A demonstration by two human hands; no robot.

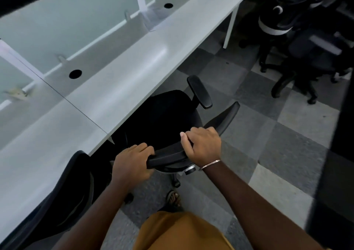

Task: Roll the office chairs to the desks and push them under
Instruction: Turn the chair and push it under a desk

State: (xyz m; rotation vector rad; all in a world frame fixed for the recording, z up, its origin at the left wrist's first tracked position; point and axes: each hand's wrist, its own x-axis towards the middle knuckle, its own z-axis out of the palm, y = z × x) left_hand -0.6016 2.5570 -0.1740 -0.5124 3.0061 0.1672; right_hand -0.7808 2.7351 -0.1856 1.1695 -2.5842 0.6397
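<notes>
Office chair (162,119) at the worktop (122,89) edge, seat partly beneath it; open checkered floor (277,135) to the right. A second chair (63,192) stands just beside it, left; more chairs (306,54) stand well apart, dim. The chair's base is mostly hidden. Left hand (132,163) and right hand (203,146) hold the backrest top, fingers (199,130) curled over it.
</notes>
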